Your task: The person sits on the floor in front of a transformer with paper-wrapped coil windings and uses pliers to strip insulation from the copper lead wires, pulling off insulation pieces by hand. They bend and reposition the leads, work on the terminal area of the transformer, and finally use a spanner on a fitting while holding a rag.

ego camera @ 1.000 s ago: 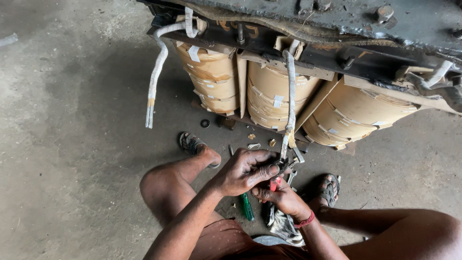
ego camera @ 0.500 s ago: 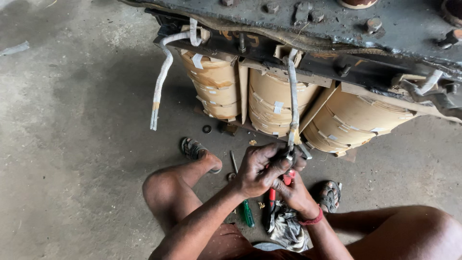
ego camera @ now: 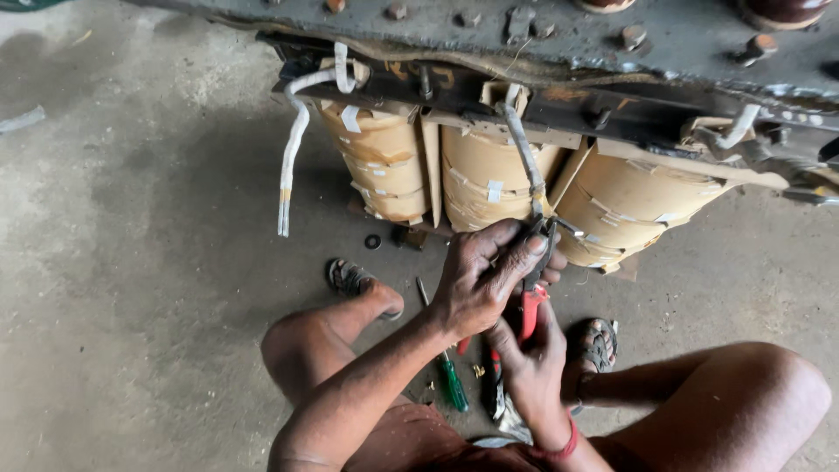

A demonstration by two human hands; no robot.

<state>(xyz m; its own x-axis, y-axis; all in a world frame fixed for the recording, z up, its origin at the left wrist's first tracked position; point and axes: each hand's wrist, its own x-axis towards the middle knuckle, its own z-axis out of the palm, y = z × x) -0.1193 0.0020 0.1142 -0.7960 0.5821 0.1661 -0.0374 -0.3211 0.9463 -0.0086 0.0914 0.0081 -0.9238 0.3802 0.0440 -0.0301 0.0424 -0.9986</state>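
Head view, person squatting on the concrete floor (ego camera: 131, 262) in front of a transformer core lying on its side.

Left hand (ego camera: 476, 280): grip closed, fingers curled around the lower end of the paper-wrapped lead (ego camera: 523, 157) that hangs down from the dark steel frame (ego camera: 542, 35) over the middle coil (ego camera: 489, 179). Thumb and fingertips pinch right at the lead's tip, touching the plier nose.

Right hand (ego camera: 535, 363): below the left one, grip closed around the red handles of the pliers (ego camera: 533, 297). Plier nose points up and meets the lead tip; cannot tell how far the nose is shut, left-hand fingers cover part of it. Red band on that wrist.

Three coils wrapped in tan paper sit side by side under the frame: left coil (ego camera: 380, 166), middle coil, right coil (ego camera: 638, 210), the right one tilted. A second wrapped lead (ego camera: 293, 149), white, loops off the frame's left end and hangs free beside the left coil, touching nothing below.

On the floor between the knees: green-handled screwdriver (ego camera: 453, 385), just beside the right wrist, shaft pointing up toward the coils. Small dark washer (ego camera: 373, 241) near the base of the left coil. Sandalled feet either side of the hands, left foot (ego camera: 354, 281) near the washer, right foot (ego camera: 594, 343) just beside the right hand.
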